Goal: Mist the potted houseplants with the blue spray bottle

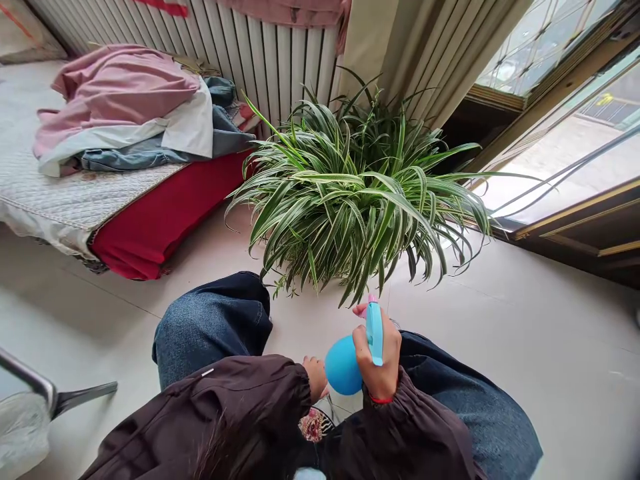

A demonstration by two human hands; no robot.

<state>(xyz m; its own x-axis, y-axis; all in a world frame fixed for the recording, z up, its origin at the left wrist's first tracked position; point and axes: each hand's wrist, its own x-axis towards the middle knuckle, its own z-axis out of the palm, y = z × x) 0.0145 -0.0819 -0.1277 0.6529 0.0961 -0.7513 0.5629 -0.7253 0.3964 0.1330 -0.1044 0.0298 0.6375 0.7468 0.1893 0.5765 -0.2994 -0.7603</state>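
A blue spray bottle [345, 365] with a light-blue head and a pink nozzle is between my hands, tilted so that the nozzle points at the plant. My right hand [384, 363] is wrapped round its neck, just under the spray head, with a finger at the trigger. My left hand [315, 377] holds the round body from the left side; the bottle partly hides its fingers. Just beyond the nozzle, a large spider plant [345, 200] spreads its long striped leaves. Its pot is hidden by the foliage.
A bed [125, 200] with heaped clothes [130, 100] stands at left, before a white radiator [280, 60]. Curtains [440, 53] and a glazed door [565, 167] are at right. A metal chair leg [83, 400] juts in at lower left. My bent knees flank the tiled floor [300, 327].
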